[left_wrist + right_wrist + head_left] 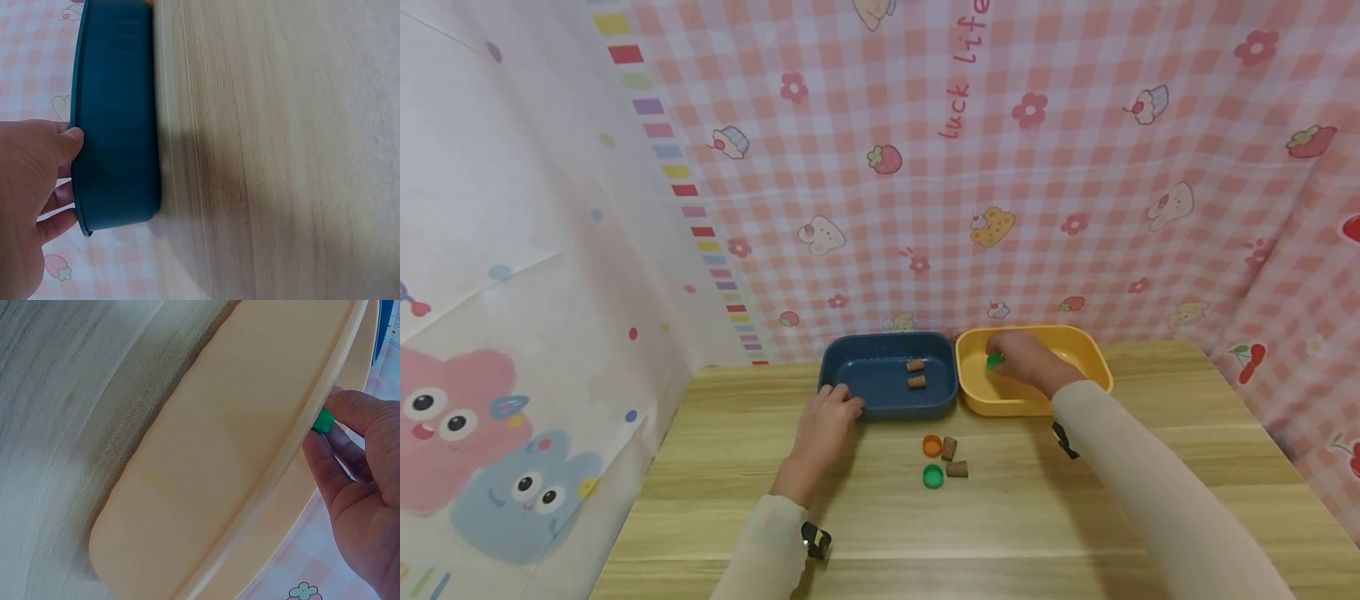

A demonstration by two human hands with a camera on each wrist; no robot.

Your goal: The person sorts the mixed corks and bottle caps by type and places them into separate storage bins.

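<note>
My left hand (pixel 829 417) grips the near left rim of a dark blue plastic bin (pixel 887 410). In the left wrist view its thumb (pixel 72 139) lies on the outer wall and the other fingers reach over the rim. Two corks (pixel 916 382) lie inside this bin. Over the left part of a yellow bin (pixel 1007 408), my right hand (pixel 1026 360) pinches a green bottle cap (pixel 323 420) between thumb and fingers. On the table in front of the bins sit an orange cap (pixel 932 446), a green cap (pixel 933 477) and two more corks (pixel 957 469).
Both bins stand side by side at the back of the wooden table (pixel 1000 533). Right behind them hangs a pink checked cloth (pixel 925 217). A white cloth with cartoon prints (pixel 550 250) hangs along the left side.
</note>
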